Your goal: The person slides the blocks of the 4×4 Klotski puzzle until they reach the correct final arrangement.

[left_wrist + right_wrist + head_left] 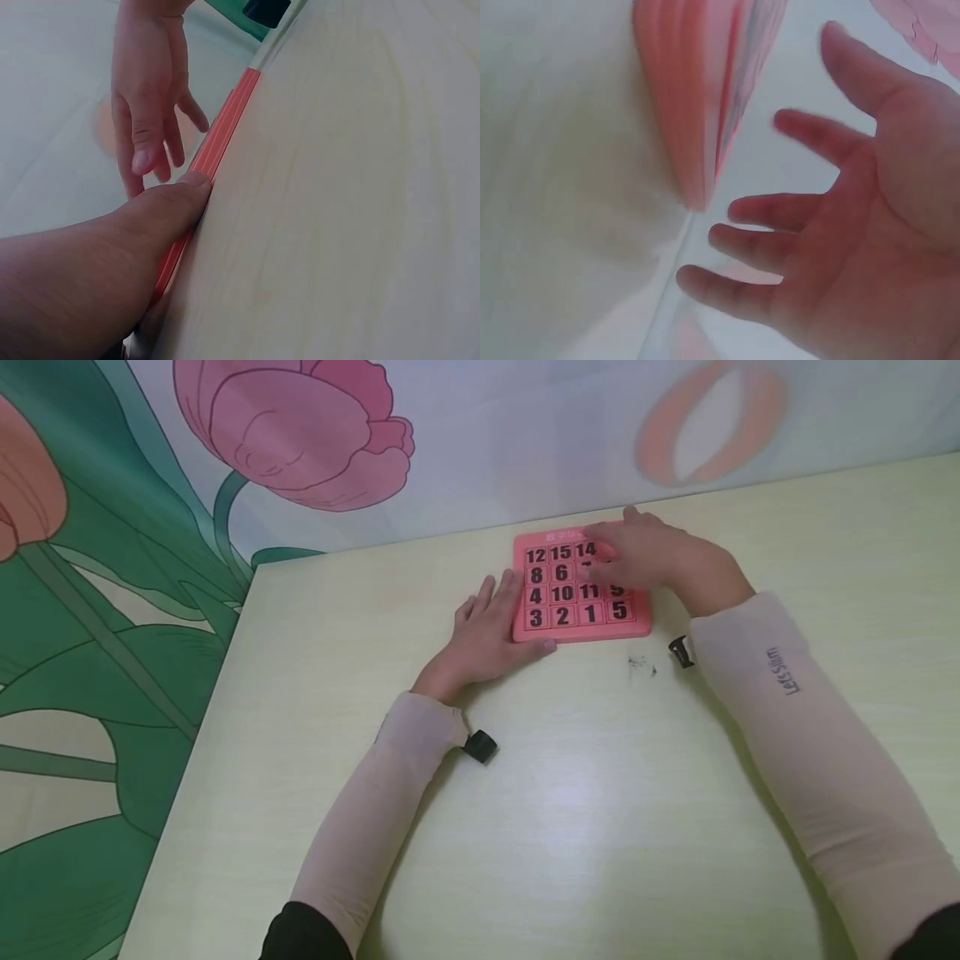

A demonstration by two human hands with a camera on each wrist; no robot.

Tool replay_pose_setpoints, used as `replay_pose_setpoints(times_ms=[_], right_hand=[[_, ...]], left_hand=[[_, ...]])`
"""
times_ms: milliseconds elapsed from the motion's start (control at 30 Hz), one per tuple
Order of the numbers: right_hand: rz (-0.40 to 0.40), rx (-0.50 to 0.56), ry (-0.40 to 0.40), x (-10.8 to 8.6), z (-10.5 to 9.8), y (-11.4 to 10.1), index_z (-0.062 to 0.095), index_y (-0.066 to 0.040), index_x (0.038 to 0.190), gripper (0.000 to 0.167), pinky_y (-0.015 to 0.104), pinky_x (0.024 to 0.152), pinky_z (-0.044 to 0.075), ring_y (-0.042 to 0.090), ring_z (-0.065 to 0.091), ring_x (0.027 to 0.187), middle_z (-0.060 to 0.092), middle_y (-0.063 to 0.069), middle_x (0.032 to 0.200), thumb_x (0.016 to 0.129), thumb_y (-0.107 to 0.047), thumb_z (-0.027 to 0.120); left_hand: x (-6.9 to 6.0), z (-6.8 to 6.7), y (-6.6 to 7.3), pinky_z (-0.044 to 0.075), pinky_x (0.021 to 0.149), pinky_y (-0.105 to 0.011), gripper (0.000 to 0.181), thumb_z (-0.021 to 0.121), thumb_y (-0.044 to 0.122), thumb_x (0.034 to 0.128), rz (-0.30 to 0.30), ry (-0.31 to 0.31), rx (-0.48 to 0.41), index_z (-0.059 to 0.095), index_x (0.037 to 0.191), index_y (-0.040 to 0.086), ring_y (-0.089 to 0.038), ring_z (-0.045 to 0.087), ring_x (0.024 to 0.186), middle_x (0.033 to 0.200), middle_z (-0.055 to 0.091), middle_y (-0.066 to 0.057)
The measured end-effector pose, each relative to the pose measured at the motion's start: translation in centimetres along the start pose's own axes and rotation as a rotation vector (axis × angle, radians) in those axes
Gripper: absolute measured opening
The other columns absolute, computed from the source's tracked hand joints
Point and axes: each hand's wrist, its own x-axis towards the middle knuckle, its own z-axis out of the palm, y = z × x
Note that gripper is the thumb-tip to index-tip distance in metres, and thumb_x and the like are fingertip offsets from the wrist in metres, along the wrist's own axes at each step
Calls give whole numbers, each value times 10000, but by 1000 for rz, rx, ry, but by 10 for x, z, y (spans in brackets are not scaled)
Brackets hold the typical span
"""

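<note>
A pink sliding number puzzle (581, 632) with black numbers on square tiles lies flat near the table's back edge. My left hand (483, 631) rests at its lower left corner, fairly straight fingers along the left side and the thumb against the front edge. In the left wrist view that thumb (196, 178) touches the puzzle's pink side (225, 127). Over the upper right of the puzzle is my right hand (656, 556), hiding several tiles. The right wrist view shows the right hand (855, 202) with fingers spread, holding nothing, above the board.
The pale wooden table (555, 802) meets a wall (510, 435) painted with pink flowers and green leaves. Small dark marks (639, 662) lie on the table just in front of the puzzle. Both forearms wear light sleeves (795, 727) with black wrist devices (480, 746).
</note>
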Motion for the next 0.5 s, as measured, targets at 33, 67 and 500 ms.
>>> replay_pose_setpoints(times_ms=[33,67,500], right_hand=[[-1,-16,-8,1,1,-3,205,-113,1624,724,743,1105,103,523,-11,1481,23,351,1615,1043,-442,485],[5,-33,-19,2,1,-5,180,-149,1631,726,766,1087,66,535,-92,1469,-72,347,1611,1045,-465,467],[126,-124,-67,-8,-8,-1,261,-151,1609,691,814,1035,44,608,98,1417,78,376,1590,1048,-515,435]], left_hand=[[0,0,0,-72,1201,-406,1072,567,690,907,0,1,0,-54,1633,206,-194,-158,1522,1691,-62,23],[0,0,-1,-71,1202,-407,1072,566,692,906,-1,2,2,-56,1633,209,-194,-158,1522,1691,-62,24],[0,0,0,-64,1202,-404,1064,575,677,910,-1,10,13,-41,1636,201,-186,-156,1522,1693,-49,14]])
